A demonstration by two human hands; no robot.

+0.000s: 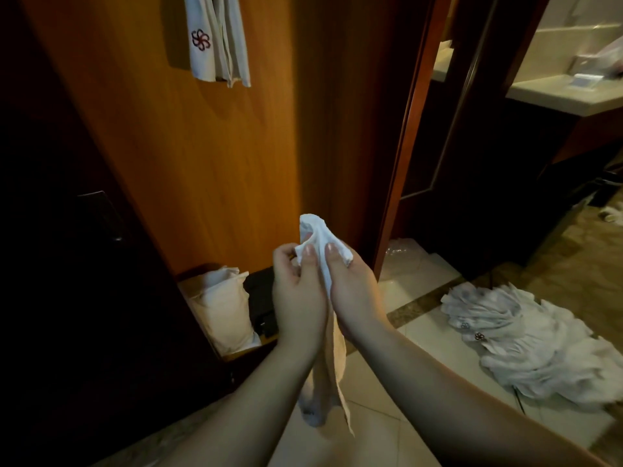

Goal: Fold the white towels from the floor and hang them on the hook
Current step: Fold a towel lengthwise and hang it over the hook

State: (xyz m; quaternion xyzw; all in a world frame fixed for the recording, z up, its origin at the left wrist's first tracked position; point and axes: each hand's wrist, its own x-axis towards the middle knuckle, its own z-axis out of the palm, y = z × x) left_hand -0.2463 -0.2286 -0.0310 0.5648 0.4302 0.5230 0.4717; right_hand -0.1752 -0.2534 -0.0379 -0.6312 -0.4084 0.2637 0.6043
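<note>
A: Both hands were up at frame centre, pressed side by side. The left hand point(298, 294) had its fingers curled round a white towel point(320, 251), thumb pinching the cloth.

B: And the right hand point(352, 291) gripped the same towel, thumb on top. A bunched tuft stuck out above the thumbs toward twelve o'clock, and the rest hung down between the wrists toward six.

A: At four o'clock from the hands, a heap of white towels point(526, 338) lay crumpled on the tiled floor point(421, 335), well apart from them.

B: Up at eleven o'clock, a hung towel point(217, 38) with a red flower mark draped against the wooden panel point(209, 156). The hook itself sat out of frame.

A: At nine o'clock, low down, a white pillow point(222, 308) was tucked in an open compartment.
</note>
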